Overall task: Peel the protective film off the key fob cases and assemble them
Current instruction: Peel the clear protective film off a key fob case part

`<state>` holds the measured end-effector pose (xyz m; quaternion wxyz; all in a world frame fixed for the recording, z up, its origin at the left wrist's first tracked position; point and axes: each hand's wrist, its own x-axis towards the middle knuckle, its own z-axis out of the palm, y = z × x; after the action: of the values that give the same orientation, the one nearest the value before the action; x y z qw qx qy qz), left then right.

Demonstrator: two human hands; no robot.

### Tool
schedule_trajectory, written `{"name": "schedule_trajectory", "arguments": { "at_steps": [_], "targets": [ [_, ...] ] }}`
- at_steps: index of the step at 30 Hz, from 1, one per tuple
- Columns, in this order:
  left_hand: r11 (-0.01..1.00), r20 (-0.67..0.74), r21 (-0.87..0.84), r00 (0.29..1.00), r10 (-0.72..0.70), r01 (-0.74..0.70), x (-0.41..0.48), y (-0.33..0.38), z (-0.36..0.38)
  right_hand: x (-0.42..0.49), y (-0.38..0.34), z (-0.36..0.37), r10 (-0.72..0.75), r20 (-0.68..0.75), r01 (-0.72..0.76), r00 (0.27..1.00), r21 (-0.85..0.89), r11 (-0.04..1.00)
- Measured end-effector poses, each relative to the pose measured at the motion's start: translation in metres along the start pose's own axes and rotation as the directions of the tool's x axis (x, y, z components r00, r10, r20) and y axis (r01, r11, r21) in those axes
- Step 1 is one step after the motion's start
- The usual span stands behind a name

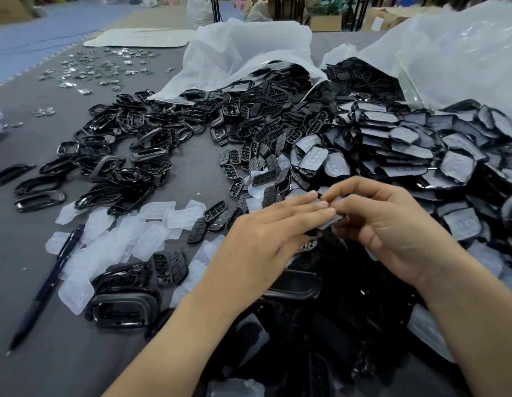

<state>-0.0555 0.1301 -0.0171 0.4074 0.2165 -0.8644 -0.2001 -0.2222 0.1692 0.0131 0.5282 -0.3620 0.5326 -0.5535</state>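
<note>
Both hands meet over the near middle of the grey desk [48,353], sharing one small black key fob case with a greyish protective film [332,222]. The case sits just past the left hand's fingertips and under the right hand's, so only a sliver shows. The left hand [266,233] lays nearly straight fingers across its top; the thumb is hidden, so I cannot tell whether it pinches. The right hand [392,224] has its fingers curled onto the far end, gripping it. The long axis seems to run from one hand to the other, with the right hand's fingertips nearest the film's edge, so the peel probably starts there. Peeled translucent film sheets [151,224] lie left of the left hand, beside a dark pen [48,285], while a heap of film-covered black cases [421,156] rises beyond and right of the right hand
</note>
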Motion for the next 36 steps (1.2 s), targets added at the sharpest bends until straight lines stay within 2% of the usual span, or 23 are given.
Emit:
{"name": "schedule_trajectory", "arguments": {
  "at_steps": [2,3,6,9,12,14,19,29,34,36],
  "targets": [
    [0.965,-0.05,-0.155,0.974,-0.221,0.211,0.0005,0.0048,-0.0001,-0.0004,-0.0009,-0.0009,0.003,0.046,-0.004,0.999,0.039,0.999],
    [0.913,-0.061,-0.262,0.939,-0.339,0.313,0.0015,0.0067,-0.0005,-0.0003,-0.0013,-0.0021,0.003,0.064,-0.007,0.998,0.061,0.998],
    [0.629,0.011,-0.621,0.807,-0.59,0.468,0.0047,0.007,-0.0027,-0.001,-0.002,-0.0021,-0.029,0.106,0.022,0.994,0.074,0.997],
    [0.326,0.173,-0.822,0.75,-0.639,0.468,0.0044,0.0072,-0.0041,-0.0006,0.0008,0.0015,-0.071,0.132,0.054,0.989,0.129,0.99],
    [0.176,0.257,-0.87,0.73,-0.634,0.46,0.005,0.0085,-0.0051,0.0004,0.0027,0.0025,-0.07,0.147,0.044,0.987,0.174,0.984],
    [0.137,0.288,-0.872,0.717,-0.635,0.471,0.0057,0.0082,-0.0062,0.0009,0.0027,0.0025,-0.064,0.132,0.042,0.989,0.163,0.986],
    [0.12,0.274,-0.878,0.692,-0.667,0.463,0.0085,0.0098,-0.0064,0.0024,0.0042,0.0029,-0.027,0.09,0.013,0.996,0.159,0.987],
    [0.117,0.298,-0.872,0.705,-0.644,0.475,0.0079,0.0092,-0.0083,0.0035,0.0036,-0.002,-0.009,0.101,-0.009,0.995,0.17,0.985],
    [0.013,0.389,-0.837,0.612,-0.689,0.547,0.0074,0.0066,-0.0068,0.0042,0.0062,-0.0004,-0.022,0.044,0.018,0.999,0.081,0.997],
    [0.052,0.363,-0.826,0.6,-0.713,0.562,0.0073,0.0067,-0.0061,0.0045,0.0074,-0.0009,-0.014,0.013,0.014,1.0,0.057,0.998]
  ]
}}
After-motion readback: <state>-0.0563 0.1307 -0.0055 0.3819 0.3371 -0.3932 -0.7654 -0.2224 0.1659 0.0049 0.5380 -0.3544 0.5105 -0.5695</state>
